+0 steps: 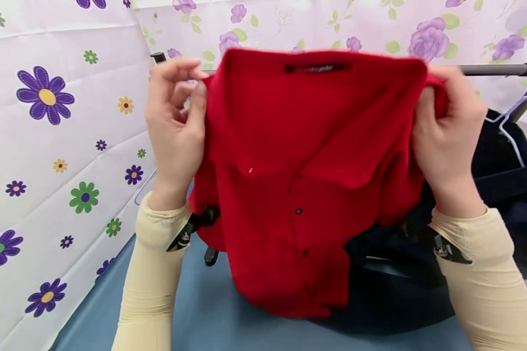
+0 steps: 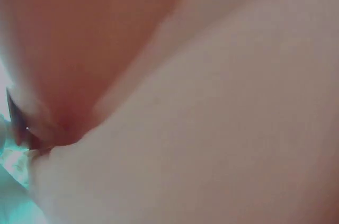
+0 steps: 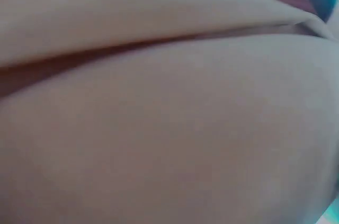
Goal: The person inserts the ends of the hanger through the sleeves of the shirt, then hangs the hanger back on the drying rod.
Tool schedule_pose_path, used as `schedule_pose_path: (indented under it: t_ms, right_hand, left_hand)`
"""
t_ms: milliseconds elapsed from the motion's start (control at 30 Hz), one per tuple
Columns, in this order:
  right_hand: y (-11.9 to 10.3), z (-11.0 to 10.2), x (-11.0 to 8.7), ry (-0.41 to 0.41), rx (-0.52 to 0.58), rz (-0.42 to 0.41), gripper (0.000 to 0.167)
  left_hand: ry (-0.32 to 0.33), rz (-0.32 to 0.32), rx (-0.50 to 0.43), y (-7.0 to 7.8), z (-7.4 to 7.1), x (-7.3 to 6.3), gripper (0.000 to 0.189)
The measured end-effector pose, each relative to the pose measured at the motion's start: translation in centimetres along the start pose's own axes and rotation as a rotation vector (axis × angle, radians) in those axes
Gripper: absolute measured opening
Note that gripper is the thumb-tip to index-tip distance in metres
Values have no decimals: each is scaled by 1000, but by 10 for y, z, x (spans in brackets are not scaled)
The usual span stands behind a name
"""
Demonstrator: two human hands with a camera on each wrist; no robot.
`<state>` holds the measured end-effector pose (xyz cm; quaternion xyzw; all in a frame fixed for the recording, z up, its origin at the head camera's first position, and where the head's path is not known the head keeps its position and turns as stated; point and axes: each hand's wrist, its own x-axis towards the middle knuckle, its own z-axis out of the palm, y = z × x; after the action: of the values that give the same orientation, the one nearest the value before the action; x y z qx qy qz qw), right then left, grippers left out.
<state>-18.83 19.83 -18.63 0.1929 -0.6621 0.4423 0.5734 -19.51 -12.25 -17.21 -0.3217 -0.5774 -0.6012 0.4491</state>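
A red button-front shirt (image 1: 268,214) hangs in front of me in the head view, its wide collar uppermost and a dark label (image 1: 318,67) inside the neck. Several small dark buttons run down its front. My left hand (image 1: 175,107) pinches the shirt at the left shoulder between thumb and fingers. At the opposite shoulder, my right hand (image 1: 448,131) grips the cloth, its fingers partly hidden behind the fabric. The shirt's lower hem hangs over the blue surface. Both wrist views are filled by blurred close-ups of skin and sleeve, without the shirt's grip points.
A dark rail (image 1: 492,70) runs behind the shirt. To the right, dark navy clothing (image 1: 509,195) lies heaped with a pale blue hanger (image 1: 511,134). A blue surface (image 1: 197,302) spreads below, and a flowered white sheet (image 1: 88,146) stands on the left.
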Motion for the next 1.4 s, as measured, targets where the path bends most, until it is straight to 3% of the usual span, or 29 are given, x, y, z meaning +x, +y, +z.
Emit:
schedule_pose_path:
  t_ms: [67, 300, 567, 833, 1200, 1300, 1400]
  right_hand:
    - [8, -2, -13, -55, -7, 12, 20]
    - [42, -12, -66, -227, -50, 106, 18]
    - [74, -23, -125, -397, -180, 314, 16]
    - [99, -22, -168, -664, -257, 359, 16]
    - [134, -27, -225, -948, -281, 296, 16]
    - [137, -29, -234, -986, -284, 310, 16]
    - [137, -29, -231, -1010, -289, 325, 20]
  left_hand:
    - [-37, -59, 53, -12, -5, -12, 20]
    - [-194, -151, 132, -52, -19, -58, 22]
    - [-357, -336, 229, -93, -28, -119, 22]
    - [-478, -557, 328, -124, -44, -168, 21]
    - [-662, -660, 426, -151, -55, -229, 23]
    - [-701, -682, 428, -153, -58, -240, 23]
    - [-703, -688, 426, -152, -59, -243, 23]
